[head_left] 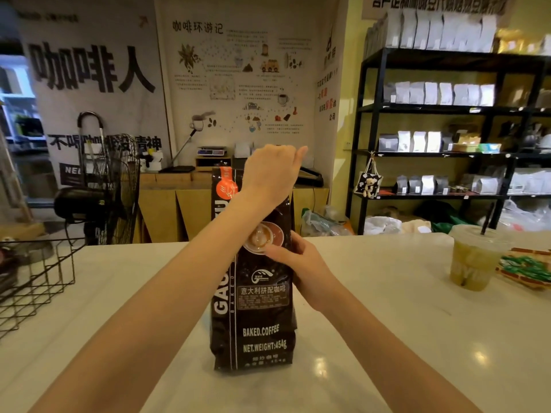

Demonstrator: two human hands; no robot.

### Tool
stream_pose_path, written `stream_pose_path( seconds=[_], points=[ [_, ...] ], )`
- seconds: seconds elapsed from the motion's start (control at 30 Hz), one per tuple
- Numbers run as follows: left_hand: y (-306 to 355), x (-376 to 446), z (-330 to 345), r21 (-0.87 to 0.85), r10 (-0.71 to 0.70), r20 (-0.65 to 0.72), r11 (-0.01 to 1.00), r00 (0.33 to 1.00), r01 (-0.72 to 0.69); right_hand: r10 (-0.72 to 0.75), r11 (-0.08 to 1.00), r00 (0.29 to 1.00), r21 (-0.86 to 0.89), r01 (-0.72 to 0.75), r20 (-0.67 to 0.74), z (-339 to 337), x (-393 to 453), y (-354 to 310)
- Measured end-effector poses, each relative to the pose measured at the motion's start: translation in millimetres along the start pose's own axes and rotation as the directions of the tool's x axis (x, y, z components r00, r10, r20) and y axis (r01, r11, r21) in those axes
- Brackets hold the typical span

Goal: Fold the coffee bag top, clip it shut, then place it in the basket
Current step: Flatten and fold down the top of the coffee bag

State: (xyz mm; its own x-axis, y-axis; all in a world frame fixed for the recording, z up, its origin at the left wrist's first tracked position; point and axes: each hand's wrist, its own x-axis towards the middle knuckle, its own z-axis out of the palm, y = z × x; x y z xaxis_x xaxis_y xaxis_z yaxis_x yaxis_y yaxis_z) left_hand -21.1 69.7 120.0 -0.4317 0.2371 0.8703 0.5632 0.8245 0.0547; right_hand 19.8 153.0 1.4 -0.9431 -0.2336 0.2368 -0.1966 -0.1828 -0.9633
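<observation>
A tall black coffee bag [256,311] with white lettering and an orange mark near its top stands upright on the white counter [387,308]. My left hand [269,171] is curled over the bag's top edge, with its fingers hidden behind the bag. My right hand [298,260] grips the bag's right side at mid height, thumb on the front. A black wire basket [35,281] sits at the counter's left edge. No clip is in view.
An iced drink in a plastic cup with a straw [474,257] stands at the right, beside a colourful packet [527,268]. Behind the counter are a fan [119,186], a wooden bench with scales, and black shelves [447,129] of bags.
</observation>
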Motion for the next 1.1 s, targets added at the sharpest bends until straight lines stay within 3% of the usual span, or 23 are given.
stream_pose_path(
  seconds=[0.1, 0.2, 0.27, 0.33, 0.37, 0.43, 0.53, 0.7, 0.8, 0.9, 1.1],
  points=[
    [-18, -8, -20, -0.198, -0.078, 0.027, 0.977, 0.997, 0.082, -0.028, 0.999, 0.998, -0.031, 0.027, -0.054, 2, 2, -1],
    [-56, -41, -33, -0.269, -0.306, 0.043, 0.913, 0.951, 0.306, -0.023, 1.000, 0.996, 0.018, 0.024, -0.081, -4, 4, 1],
    [-70, -72, -39, -0.410, -0.493, 0.290, 0.711, 0.820, 0.572, -0.009, 0.999, 0.996, 0.050, 0.013, -0.085, -7, 5, -1],
    [-69, -97, -36, -0.472, -0.458, 0.600, 0.460, 0.656, 0.752, 0.009, 0.998, 0.997, 0.071, -0.003, -0.081, -7, 7, -3],
    [-67, -106, -31, -0.507, -0.404, 0.684, 0.337, 0.608, 0.794, 0.017, 0.997, 0.997, 0.078, -0.011, -0.081, -5, 8, -4],
    [-66, -117, -18, -0.595, -0.386, 0.712, 0.112, 0.586, 0.796, 0.033, 0.996, 0.996, 0.084, -0.026, -0.087, -3, 12, -5],
    [-67, -122, -10, -0.666, -0.436, 0.682, -0.040, 0.587, 0.745, 0.058, 0.996, 0.992, 0.074, -0.049, -0.113, -2, 14, -5],
    [-71, -124, -7, -0.685, -0.436, 0.670, -0.054, 0.600, 0.726, 0.064, 0.998, 0.992, 0.035, -0.061, -0.110, -3, 16, -4],
    [-72, -123, -6, -0.679, -0.428, 0.659, 0.015, 0.619, 0.734, 0.051, 0.999, 0.994, 0.002, -0.051, -0.097, -3, 17, -9],
    [-66, -118, -8, -0.700, -0.422, 0.627, 0.064, 0.655, 0.711, -0.012, 0.996, 0.992, 0.081, 0.022, -0.125, -4, 20, -15],
    [-46, -107, -3, -0.778, -0.639, 0.435, 0.088, 0.634, 0.622, -0.038, 0.995, 0.983, 0.086, 0.054, -0.181, -7, 25, -14]
  ],
)
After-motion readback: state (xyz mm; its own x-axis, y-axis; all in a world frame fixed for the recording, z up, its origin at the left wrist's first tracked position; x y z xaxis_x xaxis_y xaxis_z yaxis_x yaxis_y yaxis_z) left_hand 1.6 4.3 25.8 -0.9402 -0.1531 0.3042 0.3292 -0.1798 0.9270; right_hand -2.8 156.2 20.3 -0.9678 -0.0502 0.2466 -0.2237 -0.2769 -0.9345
